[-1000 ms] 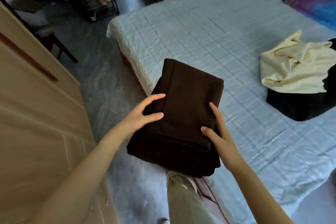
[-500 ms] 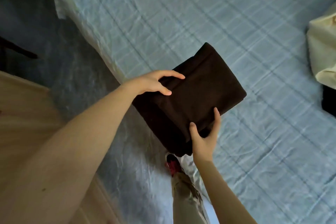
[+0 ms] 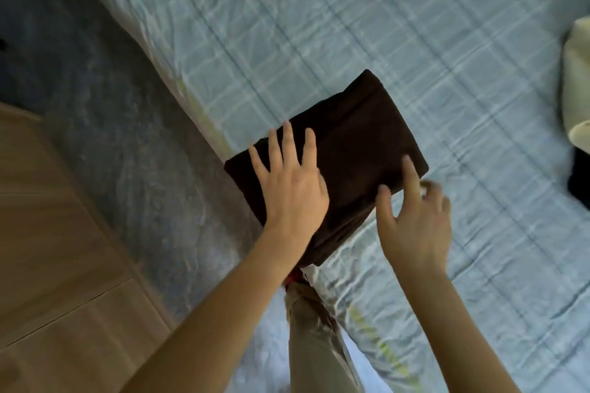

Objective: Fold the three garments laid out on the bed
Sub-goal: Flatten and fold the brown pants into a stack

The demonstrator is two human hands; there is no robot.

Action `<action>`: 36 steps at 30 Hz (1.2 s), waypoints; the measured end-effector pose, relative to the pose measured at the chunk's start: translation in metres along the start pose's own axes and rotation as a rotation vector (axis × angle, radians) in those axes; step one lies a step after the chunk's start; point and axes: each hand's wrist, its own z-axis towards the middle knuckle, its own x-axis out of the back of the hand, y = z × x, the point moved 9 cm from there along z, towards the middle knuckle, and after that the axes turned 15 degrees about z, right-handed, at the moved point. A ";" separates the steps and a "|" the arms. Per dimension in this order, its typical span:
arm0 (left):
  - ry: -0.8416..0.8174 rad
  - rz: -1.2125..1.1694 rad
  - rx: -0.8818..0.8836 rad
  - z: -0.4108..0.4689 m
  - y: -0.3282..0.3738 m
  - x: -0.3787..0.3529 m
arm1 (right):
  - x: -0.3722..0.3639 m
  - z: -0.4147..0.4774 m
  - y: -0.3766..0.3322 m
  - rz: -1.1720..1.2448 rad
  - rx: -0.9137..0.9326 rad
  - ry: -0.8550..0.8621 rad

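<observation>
Brown garment (image 3: 360, 143), carried a moment ago, now lies folded at the bed's (image 3: 319, 25) near edge; left hand (image 3: 293, 188) presses flat on it; right hand (image 3: 415, 220) touches its corner, fingers loose, gripping nothing; cream garment (image 3: 578, 83) likely next.

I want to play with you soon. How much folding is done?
One looks done: the brown garment lies as a neat folded rectangle at the edge of the bed. In hand: the left hand presses flat on it; the right hand touches its near edge. Left: the bunched cream garment and the black garment beside it, both half out of view.
</observation>
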 end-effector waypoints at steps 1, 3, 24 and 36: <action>0.012 -0.019 0.035 -0.007 0.007 -0.003 | -0.002 0.018 -0.022 0.032 0.176 0.003; -0.017 -0.016 0.089 -0.011 0.007 -0.023 | -0.035 0.049 -0.054 -0.062 0.533 -0.164; -0.142 0.119 0.049 -0.003 -0.013 -0.058 | -0.079 0.094 -0.047 -0.060 0.607 -0.469; 0.456 -0.026 -0.131 -0.295 0.007 0.208 | 0.184 -0.192 -0.088 0.278 0.779 -0.131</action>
